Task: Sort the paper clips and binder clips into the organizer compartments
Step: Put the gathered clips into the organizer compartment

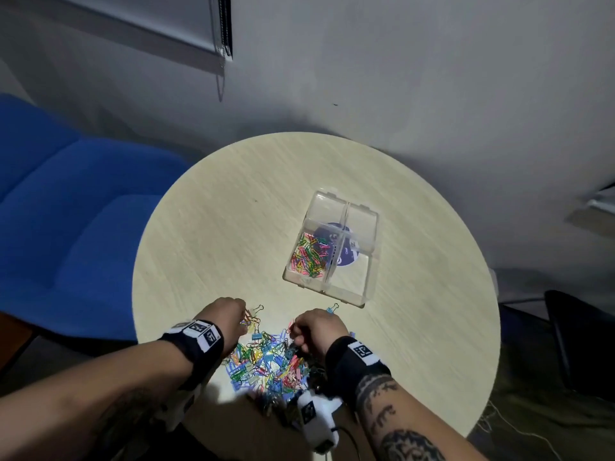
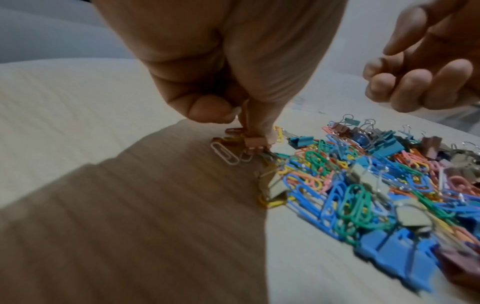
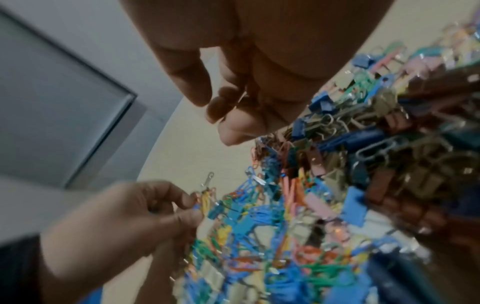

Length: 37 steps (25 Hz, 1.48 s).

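A heap of coloured paper clips and binder clips (image 1: 266, 361) lies at the near edge of the round table. My left hand (image 1: 244, 316) is at the heap's far left edge. Its thumb and forefinger pinch a small pink binder clip (image 2: 253, 142) that still rests on the table, next to a white paper clip (image 2: 224, 153). My right hand (image 1: 293, 331) hovers over the heap's far right side with its fingers curled. A thin orange paper clip (image 1: 290, 324) seems pinched at its tips. The clear four-part organizer (image 1: 369, 261) stands beyond, with paper clips (image 1: 309, 257) in its near left compartment.
The organizer's other three compartments show only a round dark label underneath. A stray blue binder clip (image 1: 332, 307) lies just past my right hand. A blue seat (image 1: 66, 211) is on the left, a wall is behind the table, and a dark chair (image 1: 579, 344) is on the right.
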{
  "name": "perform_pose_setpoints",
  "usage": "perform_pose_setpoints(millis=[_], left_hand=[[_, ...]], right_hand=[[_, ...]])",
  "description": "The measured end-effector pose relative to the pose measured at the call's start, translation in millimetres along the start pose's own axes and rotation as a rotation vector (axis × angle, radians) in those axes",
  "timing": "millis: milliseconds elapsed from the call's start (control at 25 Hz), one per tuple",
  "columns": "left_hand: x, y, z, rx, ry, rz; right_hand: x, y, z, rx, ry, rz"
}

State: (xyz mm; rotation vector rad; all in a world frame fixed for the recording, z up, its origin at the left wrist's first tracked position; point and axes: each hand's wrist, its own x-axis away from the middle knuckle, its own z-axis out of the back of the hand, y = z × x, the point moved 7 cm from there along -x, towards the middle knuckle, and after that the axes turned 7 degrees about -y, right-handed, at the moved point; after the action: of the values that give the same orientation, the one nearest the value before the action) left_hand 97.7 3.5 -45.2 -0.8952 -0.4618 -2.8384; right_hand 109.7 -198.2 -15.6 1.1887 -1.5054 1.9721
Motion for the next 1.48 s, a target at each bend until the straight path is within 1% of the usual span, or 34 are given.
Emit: perform_pose_setpoints(millis=[80, 160, 280, 360, 400, 480, 520, 600, 640, 680, 760, 840, 920, 1000, 1040, 1160, 1240, 1320, 1400, 1480], left_hand=[[2, 5, -3, -0.041, -0.01, -0.028], [5, 5, -5, -0.018, -0.015, -0.049], [15, 4, -1, 0.113, -0.004, -0.051], [16, -5, 1, 0.237, -0.029, -0.016], [19, -11, 1, 0.354, -0.055, 0.027], [22, -20, 1, 0.701, -0.065, 0.101], [25, -19, -1, 0.862, -0.095, 0.113], [29, -15, 1, 1.194, -0.182, 0.142], [33, -11, 1, 1.288, -0.234, 0.152], [35, -10, 0, 1.434, -0.265, 0.18], [39, -2, 3, 1.565, -0.305, 0.125], [41, 3, 6, 1.618, -0.329, 0.095], [39, 9, 7, 1.61, -0.349, 0.076], [36, 13, 9, 1.562, -0.322, 0.053], [34, 16, 10, 1.555, -0.31, 0.038], [31, 27, 10, 1.581, -0.308, 0.057], [28, 31, 9, 1.588, -0.326, 0.081], [26, 36, 7, 1.563, -0.379, 0.103], [25, 36, 5, 1.527, -0.429, 0.127], [26, 31, 2, 1.558, -0.42, 0.135]], right_hand=[[4, -9, -1, 0.317, 0.037, 0.106], [3, -14, -12, 0.602, 0.049, 0.179], [-13, -16, -36, 1.024, 0.018, 0.224], [-23, -13, -47, 1.223, -0.001, 0.26], [-25, -10, -52, 1.295, -0.007, 0.285], [-28, -4, -56, 1.371, 0.0, 0.328], [-29, -1, -56, 1.374, 0.009, 0.343], [-31, 0, -55, 1.364, 0.02, 0.36], [-31, 0, -54, 1.375, 0.016, 0.362], [-32, 0, -55, 1.398, 0.01, 0.364], [-32, 1, -54, 1.447, -0.003, 0.36], [-30, 2, -52, 1.479, -0.025, 0.334], [-28, 4, -46, 1.476, -0.059, 0.298], [-22, -1, -42, 1.433, -0.072, 0.279], [-16, -6, -38, 1.369, -0.063, 0.276], [-4, -12, -16, 0.968, -0.067, 0.255], [1, -14, -3, 0.755, -0.047, 0.253], [4, -17, 8, 0.604, -0.007, 0.279], [9, -16, 14, 0.453, 0.002, 0.286], [16, -11, 14, 0.292, -0.021, 0.282]])
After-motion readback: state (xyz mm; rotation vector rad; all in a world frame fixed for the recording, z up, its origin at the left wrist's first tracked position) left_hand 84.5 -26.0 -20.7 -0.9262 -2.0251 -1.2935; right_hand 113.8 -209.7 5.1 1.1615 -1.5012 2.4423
